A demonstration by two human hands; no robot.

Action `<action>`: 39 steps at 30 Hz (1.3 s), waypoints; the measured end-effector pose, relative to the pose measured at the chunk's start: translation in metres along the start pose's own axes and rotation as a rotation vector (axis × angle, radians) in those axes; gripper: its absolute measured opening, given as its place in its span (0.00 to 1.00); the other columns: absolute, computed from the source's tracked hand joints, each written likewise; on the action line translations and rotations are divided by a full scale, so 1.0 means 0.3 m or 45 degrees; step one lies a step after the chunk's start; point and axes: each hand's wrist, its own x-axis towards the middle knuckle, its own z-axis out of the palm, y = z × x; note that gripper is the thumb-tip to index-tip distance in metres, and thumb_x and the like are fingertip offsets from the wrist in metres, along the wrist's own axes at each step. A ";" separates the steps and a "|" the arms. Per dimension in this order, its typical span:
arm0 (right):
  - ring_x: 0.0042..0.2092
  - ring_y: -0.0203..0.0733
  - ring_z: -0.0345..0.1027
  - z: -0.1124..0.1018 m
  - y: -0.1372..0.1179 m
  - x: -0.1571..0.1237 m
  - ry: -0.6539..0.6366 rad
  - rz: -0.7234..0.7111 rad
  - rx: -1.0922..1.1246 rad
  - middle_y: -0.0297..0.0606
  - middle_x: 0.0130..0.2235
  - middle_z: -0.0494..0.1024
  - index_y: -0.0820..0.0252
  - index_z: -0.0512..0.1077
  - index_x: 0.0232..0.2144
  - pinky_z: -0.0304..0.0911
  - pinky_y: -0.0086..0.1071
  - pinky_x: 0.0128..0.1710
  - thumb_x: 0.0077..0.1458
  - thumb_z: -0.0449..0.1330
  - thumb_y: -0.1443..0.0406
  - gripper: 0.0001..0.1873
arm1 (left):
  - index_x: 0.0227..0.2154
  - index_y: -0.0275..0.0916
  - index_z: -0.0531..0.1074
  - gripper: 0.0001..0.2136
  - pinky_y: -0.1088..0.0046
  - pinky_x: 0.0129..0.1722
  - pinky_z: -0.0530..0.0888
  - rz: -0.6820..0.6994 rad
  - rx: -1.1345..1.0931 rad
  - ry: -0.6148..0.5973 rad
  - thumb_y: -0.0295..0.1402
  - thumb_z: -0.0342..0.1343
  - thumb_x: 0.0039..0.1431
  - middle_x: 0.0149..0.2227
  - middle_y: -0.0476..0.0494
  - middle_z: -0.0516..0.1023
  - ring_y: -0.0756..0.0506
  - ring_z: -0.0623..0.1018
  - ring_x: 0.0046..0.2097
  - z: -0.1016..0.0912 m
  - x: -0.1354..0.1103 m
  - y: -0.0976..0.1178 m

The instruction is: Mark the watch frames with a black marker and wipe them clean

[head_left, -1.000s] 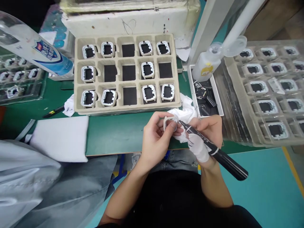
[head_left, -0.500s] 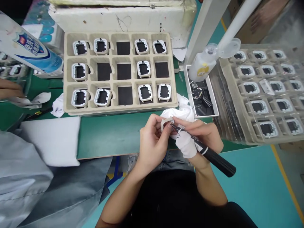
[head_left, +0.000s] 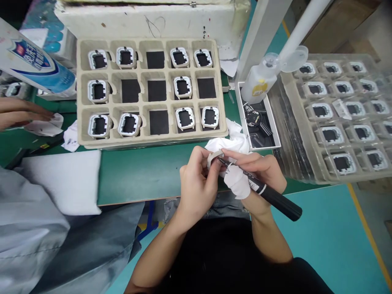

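Between the thumb and fingers of my left hand (head_left: pixel 197 185) is a small pale watch case (head_left: pixel 214 156), turned on its side. My right hand (head_left: pixel 265 171) grips a black marker pen (head_left: pixel 275 201) slantwise, its tip at the inner side of the case. A piece of white tissue (head_left: pixel 237 181) is also at my right hand, lying against the pen. Part of the case is hidden behind my fingers. Just beyond my hands, a crumpled white cloth (head_left: pixel 234 141) lies on the bench. The beige compartment tray (head_left: pixel 153 141) behind it holds several similar cases.
Right of the tray, a white box (head_left: pixel 278 136) holds a squeeze bottle (head_left: pixel 256 83) and small black parts. Stacked trays of cases under clear plastic (head_left: pixel 330 179) stand at far right. On the left are a spray can (head_left: pixel 36 57), a foam sheet (head_left: pixel 64 179) and a co-worker's hand (head_left: pixel 21 111).
The pen's rear end has shifted slightly up, its tip still at the case. At left, the co-worker's hand has moved right onto the paper. The whole view has shifted a little.
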 end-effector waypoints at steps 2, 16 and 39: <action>0.54 0.59 0.89 0.001 0.001 0.001 0.011 -0.005 0.002 0.32 0.40 0.86 0.49 0.76 0.41 0.86 0.58 0.59 0.57 0.80 0.68 0.18 | 0.39 0.45 0.65 0.11 0.73 0.29 0.64 0.001 0.004 0.001 0.39 0.60 0.78 0.27 0.54 0.73 0.49 0.70 0.28 0.000 -0.001 0.000; 0.52 0.58 0.89 0.006 0.000 0.006 0.037 0.002 -0.001 0.32 0.39 0.86 0.50 0.77 0.40 0.87 0.55 0.56 0.57 0.79 0.69 0.16 | 0.38 0.44 0.65 0.11 0.75 0.27 0.62 0.037 0.028 0.007 0.36 0.60 0.78 0.26 0.57 0.69 0.51 0.65 0.26 0.001 -0.002 0.010; 0.54 0.55 0.89 0.002 -0.009 0.008 0.000 -0.022 -0.004 0.33 0.42 0.87 0.50 0.75 0.41 0.87 0.51 0.55 0.60 0.77 0.69 0.15 | 0.40 0.44 0.68 0.07 0.79 0.27 0.65 0.247 0.347 0.109 0.29 0.60 0.74 0.26 0.56 0.74 0.52 0.70 0.23 0.015 -0.017 0.022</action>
